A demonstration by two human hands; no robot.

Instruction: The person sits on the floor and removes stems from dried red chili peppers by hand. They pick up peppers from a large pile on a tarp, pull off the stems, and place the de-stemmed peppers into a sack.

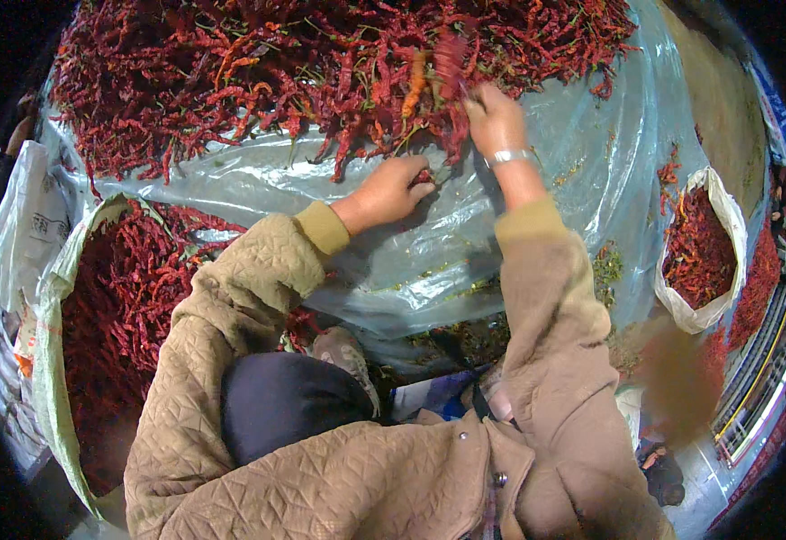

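A broad heap of dried red chili peppers lies before me on a clear plastic sheet. My left hand is at the heap's near edge, thumb and fingers curled around a dark red chili piece, mostly hidden by the fingers. To its right, my right hand, with a silver band at the wrist, pinches the lower end of a red chili that is blurred by motion. An orange chili lies on the heap between the two hands.
A pale green woven sack, full of red chilies, stands open at my left. On the right is a white sack holding chilies and fragments. My dark-clad knee and shoe are below. Plant debris lies on the sheet.
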